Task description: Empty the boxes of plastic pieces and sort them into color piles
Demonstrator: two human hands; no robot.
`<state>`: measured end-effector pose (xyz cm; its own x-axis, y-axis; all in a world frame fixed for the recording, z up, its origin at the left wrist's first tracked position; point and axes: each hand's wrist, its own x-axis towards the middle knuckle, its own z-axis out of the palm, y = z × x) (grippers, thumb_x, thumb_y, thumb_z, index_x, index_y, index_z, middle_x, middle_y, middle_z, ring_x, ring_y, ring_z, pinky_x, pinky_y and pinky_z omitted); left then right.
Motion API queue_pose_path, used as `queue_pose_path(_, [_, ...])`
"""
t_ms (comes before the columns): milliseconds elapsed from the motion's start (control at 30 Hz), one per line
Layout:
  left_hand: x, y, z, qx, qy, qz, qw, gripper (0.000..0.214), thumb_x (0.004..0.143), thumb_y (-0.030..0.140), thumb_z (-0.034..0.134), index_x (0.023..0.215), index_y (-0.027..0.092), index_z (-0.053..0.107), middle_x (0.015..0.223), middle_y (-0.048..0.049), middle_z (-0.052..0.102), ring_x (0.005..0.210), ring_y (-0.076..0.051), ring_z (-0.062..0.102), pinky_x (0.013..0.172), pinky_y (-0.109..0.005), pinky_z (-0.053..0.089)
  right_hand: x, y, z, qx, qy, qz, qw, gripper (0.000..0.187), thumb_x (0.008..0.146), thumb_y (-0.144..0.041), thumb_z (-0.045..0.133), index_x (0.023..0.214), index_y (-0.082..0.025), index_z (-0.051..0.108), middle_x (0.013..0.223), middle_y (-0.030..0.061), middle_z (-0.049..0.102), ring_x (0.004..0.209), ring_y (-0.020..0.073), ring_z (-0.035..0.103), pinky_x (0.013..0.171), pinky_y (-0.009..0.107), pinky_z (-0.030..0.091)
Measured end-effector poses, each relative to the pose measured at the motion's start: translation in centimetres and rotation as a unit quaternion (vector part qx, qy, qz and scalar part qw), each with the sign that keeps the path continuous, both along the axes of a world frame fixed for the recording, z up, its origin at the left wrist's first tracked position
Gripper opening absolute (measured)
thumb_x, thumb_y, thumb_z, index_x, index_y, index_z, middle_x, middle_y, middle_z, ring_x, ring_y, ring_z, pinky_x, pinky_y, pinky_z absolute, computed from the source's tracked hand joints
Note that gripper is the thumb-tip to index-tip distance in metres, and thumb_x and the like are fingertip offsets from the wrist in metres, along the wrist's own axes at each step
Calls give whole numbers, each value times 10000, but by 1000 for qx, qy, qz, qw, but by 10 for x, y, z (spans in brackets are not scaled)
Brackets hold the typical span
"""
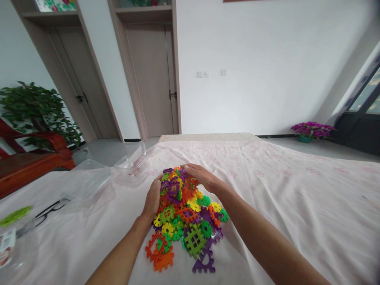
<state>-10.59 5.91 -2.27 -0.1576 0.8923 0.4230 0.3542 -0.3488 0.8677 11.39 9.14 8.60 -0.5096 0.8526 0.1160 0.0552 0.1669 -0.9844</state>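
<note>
Pink floral bedsheet [267,190]: L hand [152,200] & R hand [202,176], fingers together, cup multicoloured plastic interlocking pieces [187,213]; palms best kept low.

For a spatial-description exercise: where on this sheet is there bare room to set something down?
Bare: the sheet right of the right hand and forearm, and the strip beyond the toy pile. Crowded: the pile cupped between the right and left hand, and the left side, with clear bags and glasses.
</note>
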Motion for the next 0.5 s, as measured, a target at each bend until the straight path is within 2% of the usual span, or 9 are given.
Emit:
queue_pose_path(133, [-1,-1,3,2,20,-8,1000,492,995,479,298,1337,219,539,1406,-64,546,1342,-187,452,1177,-401,291,19,-9,-8,108,-62,-9,992,467,884,-572,554,1167,-219,668,1195,65,670,1103,242,604,970,400,474])
queue_pose_path(233, [-2,1,2,3,71,-15,997,445,967,470,398,1295,234,584,1371,-60,570,1324,-198,470,1174,-408,299,37,-27,-20,179,-119,12,977,609,825,-589,634,1343,-278,559,1367,71,570,1248,276,521,1067,453,402])
queue_pose_path(367, [-2,4,0,-6,137,-29,990,396,931,464,482,1233,265,644,1398,-60,539,1338,-223,452,1174,-438,286,54,-62,-39,312,-252,66,914,1001,628,-634,783,1482,-284,397,1500,107,422,1382,350,358,1155,529,256])
queue_pose_path(433, [-2,4,-1,-17,153,-28,988,369,919,453,504,1195,269,667,1405,-66,527,1336,-235,451,1169,-453,286,57,-76,-50,344,-305,92,883,1049,597,-643,794,1495,-296,374,1548,106,348,1415,379,287,1165,565,203])
queue_pose_path(500, [-2,4,-1,-22,155,-27,987,329,909,421,515,1143,263,686,1388,-69,535,1331,-240,454,1163,-454,291,57,-80,-60,348,-337,81,871,1021,604,-644,788,1486,-319,387,1568,99,312,1419,384,276,1155,580,209])
